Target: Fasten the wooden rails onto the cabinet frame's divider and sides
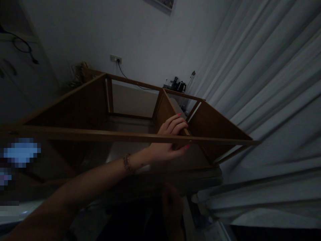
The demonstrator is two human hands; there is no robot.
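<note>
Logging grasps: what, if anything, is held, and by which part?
The left hand grips the divider panel of the wooden cabinet, at its top edge by the front rail. The right hand is too dark to tell.

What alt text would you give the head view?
In a dim room, a left hand grips the divider of a brown wooden cabinet frame, behind its front rail. Pale curtains hang on the right; a kettle stands by the far wall.

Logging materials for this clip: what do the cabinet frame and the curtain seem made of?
The cabinet frame, whose divider the left hand grips, looks like brown wood or wood-look board, matte, thin panels; dim light hides grain. The curtain: pale matte fabric, hanging in soft folds.
</note>
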